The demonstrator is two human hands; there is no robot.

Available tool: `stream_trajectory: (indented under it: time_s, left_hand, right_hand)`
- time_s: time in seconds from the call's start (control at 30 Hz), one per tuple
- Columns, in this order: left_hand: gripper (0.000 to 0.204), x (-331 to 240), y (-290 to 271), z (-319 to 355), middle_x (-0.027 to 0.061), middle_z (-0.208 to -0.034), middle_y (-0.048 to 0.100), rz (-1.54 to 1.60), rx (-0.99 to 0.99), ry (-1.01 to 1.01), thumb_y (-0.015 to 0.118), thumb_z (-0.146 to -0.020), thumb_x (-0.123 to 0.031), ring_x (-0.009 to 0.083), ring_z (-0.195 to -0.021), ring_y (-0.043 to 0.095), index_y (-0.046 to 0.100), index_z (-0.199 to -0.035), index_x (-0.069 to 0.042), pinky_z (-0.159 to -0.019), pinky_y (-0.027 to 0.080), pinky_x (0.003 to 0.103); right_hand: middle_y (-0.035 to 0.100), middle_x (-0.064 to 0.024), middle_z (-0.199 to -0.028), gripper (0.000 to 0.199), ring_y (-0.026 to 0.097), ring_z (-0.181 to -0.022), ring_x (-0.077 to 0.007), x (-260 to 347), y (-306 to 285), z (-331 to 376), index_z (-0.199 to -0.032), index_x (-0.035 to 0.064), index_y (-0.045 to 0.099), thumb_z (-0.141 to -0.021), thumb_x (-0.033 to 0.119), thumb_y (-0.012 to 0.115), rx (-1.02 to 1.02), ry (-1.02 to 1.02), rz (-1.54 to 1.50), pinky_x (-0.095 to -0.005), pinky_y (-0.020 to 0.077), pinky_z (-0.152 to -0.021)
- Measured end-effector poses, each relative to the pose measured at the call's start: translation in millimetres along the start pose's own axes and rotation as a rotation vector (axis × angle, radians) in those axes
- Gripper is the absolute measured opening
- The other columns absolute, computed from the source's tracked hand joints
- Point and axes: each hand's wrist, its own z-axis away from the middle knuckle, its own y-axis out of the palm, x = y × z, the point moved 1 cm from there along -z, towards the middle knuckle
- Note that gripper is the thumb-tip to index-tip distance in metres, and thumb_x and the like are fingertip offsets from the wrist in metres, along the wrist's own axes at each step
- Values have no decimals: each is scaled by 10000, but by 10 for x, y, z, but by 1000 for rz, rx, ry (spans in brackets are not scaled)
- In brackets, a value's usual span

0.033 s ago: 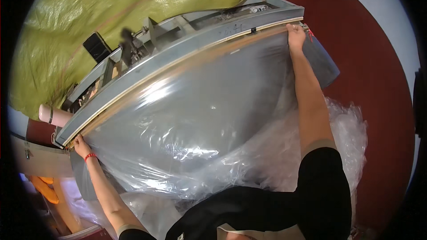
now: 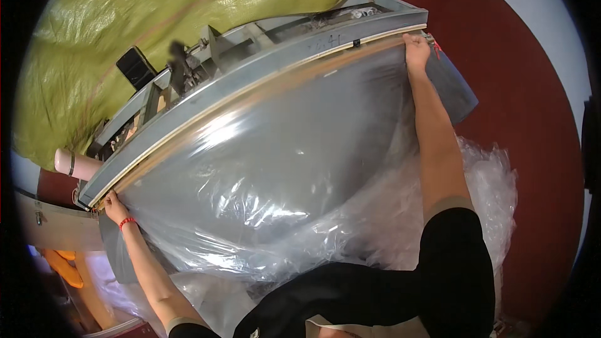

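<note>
A wide sheet of clear plastic film lies stretched across a grey table, shiny with glare and crumpling into loose folds at the near edge, where more of it heaps up on the right over the floor. Along the far edge of the film runs a long grey metal machine bar with a pale strip beneath it, bending from lower left to upper right in the wide view.

The left hand, with a red band at the wrist, is closed on the film's far left corner, right at the end of the bar. The right hand presses on the film's far right corner against the bar; whether its fingers pinch the film or only lie on it I cannot tell. The arms are spread wide, well apart.

Behind the bar sit metal brackets and a small black box. A yellow-green tarpaulin covers the far left. A pale cylinder lies at the bar's left end. The floor on the right is dark red.
</note>
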Motion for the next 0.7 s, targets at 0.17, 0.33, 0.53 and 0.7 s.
stream_trajectory:
  time_s: [0.17,0.33,0.53,0.7]
  left_hand:
    - [192,41,76,-15,-19,-645,489,-130,-16,-5,571,-806,-195,62,-579,406,507,-684,-60,-526,335,194]
    - [149,77,-225,-171,-1,-633,495,-90,-9,-248,493,-797,-151,75,-501,420,507,-686,-52,-431,321,214]
    - [159,-248,-32,42,15,-618,493,70,0,-272,453,-775,-159,103,-488,460,530,-731,-27,-408,350,231]
    - [96,-689,-112,285,2,-741,505,155,233,-225,509,-797,-118,79,-617,470,525,-865,-51,-546,379,198]
  right_hand:
    - [582,-115,-708,141,571,-503,-184,-71,-45,-72,-808,11,505,-791,148,534,-47,161,127,-286,453,-507]
    - [576,-136,-709,219,575,-468,-203,165,-65,-16,-899,-2,451,-870,195,359,-13,165,-8,-306,431,-426]
    - [571,-117,-665,272,576,-497,-191,243,-164,-4,-835,0,479,-873,256,395,50,215,-101,-309,423,-434]
    - [629,-81,-746,323,561,-663,-100,843,-538,304,-803,-28,629,-784,291,582,196,-219,137,-251,442,-619]
